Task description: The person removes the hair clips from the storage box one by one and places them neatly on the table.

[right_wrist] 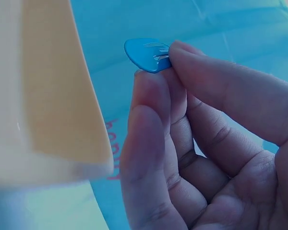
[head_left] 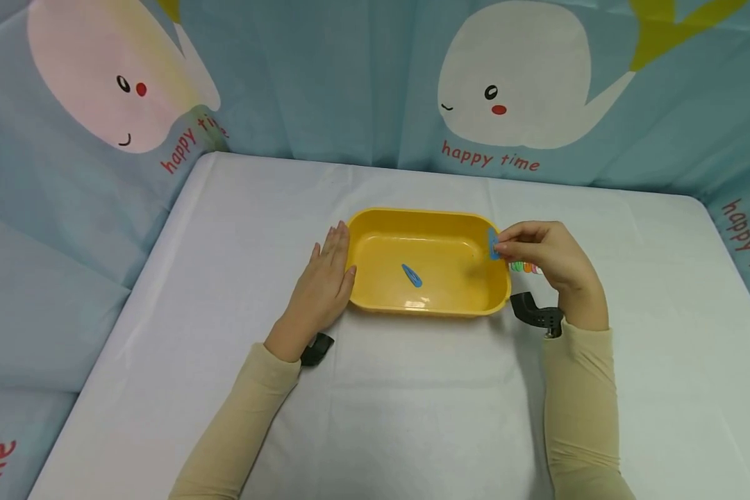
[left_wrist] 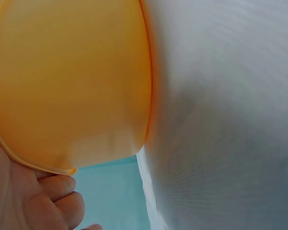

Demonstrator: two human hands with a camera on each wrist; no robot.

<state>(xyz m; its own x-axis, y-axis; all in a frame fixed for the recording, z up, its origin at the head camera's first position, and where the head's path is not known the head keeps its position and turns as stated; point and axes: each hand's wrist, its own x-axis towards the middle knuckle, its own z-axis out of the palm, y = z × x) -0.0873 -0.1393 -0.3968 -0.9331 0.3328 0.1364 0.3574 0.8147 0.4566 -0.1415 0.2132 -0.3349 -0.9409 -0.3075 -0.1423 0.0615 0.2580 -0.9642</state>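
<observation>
A yellow basin (head_left: 381, 300) stands on the white table, and one blue snap hair clip (head_left: 412, 276) lies on its floor. My left hand (head_left: 325, 281) rests along the basin's left rim with its fingers straight; the left wrist view shows the palm (left_wrist: 24, 196) at the rim of the basin (left_wrist: 72, 86). Between thumb and fingertips my right hand (head_left: 553, 253) pinches a second blue hair clip (head_left: 493, 244) at the basin's right rim. In the right wrist view this hair clip (right_wrist: 146, 55) sticks out past the fingertips, beside the blurred basin wall (right_wrist: 62, 86).
Several small colourful clips (head_left: 525, 267) lie on the table just right of the basin, partly hidden by the right hand. Black wrist mounts (head_left: 537, 314) hang at both wrists. A blue curtain (head_left: 350, 83) printed with whales stands behind the white table (head_left: 412, 410).
</observation>
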